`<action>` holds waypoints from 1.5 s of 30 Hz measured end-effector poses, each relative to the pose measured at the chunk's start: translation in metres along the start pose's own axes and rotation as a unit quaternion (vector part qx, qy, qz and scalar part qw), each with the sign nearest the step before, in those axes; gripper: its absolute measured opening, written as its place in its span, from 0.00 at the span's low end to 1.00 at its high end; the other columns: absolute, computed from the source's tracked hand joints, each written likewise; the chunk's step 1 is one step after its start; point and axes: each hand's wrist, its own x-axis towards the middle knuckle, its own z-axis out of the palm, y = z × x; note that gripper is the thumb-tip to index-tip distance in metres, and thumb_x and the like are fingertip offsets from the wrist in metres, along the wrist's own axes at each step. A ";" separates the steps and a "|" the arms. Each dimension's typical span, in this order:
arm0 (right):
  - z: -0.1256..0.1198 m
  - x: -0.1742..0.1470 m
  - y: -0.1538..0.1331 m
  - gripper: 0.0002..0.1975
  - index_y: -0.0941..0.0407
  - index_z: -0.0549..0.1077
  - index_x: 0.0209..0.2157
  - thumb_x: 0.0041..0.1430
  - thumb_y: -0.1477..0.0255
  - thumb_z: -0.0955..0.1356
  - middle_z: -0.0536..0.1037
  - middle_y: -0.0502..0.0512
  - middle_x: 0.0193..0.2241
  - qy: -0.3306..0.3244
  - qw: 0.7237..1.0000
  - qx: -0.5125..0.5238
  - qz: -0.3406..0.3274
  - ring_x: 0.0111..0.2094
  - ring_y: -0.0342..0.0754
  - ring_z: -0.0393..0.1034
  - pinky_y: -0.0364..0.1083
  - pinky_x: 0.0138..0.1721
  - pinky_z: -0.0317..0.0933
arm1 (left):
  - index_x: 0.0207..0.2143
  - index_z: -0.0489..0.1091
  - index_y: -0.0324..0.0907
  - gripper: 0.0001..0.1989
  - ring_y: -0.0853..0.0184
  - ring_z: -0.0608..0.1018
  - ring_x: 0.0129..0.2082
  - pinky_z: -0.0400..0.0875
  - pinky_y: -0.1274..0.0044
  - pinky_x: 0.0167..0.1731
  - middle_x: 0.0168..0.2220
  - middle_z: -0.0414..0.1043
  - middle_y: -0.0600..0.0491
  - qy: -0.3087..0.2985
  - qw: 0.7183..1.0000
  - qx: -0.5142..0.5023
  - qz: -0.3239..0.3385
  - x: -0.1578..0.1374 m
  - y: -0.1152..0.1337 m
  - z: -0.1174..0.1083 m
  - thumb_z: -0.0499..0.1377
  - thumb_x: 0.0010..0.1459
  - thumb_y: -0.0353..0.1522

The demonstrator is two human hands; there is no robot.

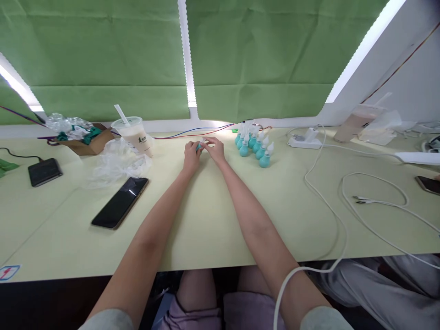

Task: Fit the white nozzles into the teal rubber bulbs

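Far out over the table, my left hand (191, 156) is closed around a small teal bulb syringe (198, 146), most of which the fingers hide. My right hand (216, 150) meets it from the right, its fingertips pinching at the bulb's pale tip; exactly what they grip is too small to make out. To the right of my hands stand several teal bulb syringes (264, 160) with clear pointed tips, upright in a loose group.
Left lie a black phone (120, 203), a crumpled plastic bag (117, 162), a drink cup (135, 135), a cardboard box (90, 143) and a power bank (44, 172). On the right are a power strip (305, 142), white cables (321, 195) and another cup (357, 123). A person's grey-clad leg (374, 284) shows below.
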 end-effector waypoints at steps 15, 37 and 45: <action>0.013 0.001 -0.034 0.28 0.51 0.72 0.47 0.46 0.53 0.71 0.73 0.56 0.52 -0.048 0.984 0.169 0.002 0.54 0.51 0.66 0.49 0.49 0.66 | 0.30 0.68 0.42 0.06 0.60 0.69 0.40 0.62 0.71 0.42 0.34 0.69 0.48 0.017 1.000 -0.009 0.010 -0.001 0.007 -0.018 0.53 0.57 0.27; 0.023 0.000 -0.028 0.14 0.53 0.78 0.37 0.58 0.60 0.66 0.76 0.56 0.43 0.079 0.965 -0.247 0.033 0.44 0.53 0.65 0.51 0.44 0.57 | 0.33 0.68 0.42 0.05 0.62 0.70 0.43 0.63 0.70 0.47 0.39 0.70 0.48 0.191 0.972 -0.010 -0.135 0.007 -0.036 -0.042 0.59 0.55 0.34; 0.041 -0.003 -0.007 0.10 0.54 0.74 0.40 0.61 0.66 0.64 0.75 0.58 0.38 0.017 0.906 -0.423 -0.014 0.44 0.54 0.59 0.54 0.46 0.44 | 0.34 0.66 0.42 0.05 0.66 0.73 0.40 0.67 0.73 0.44 0.39 0.70 0.49 0.097 0.981 -0.091 -0.138 0.015 -0.045 -0.028 0.58 0.54 0.27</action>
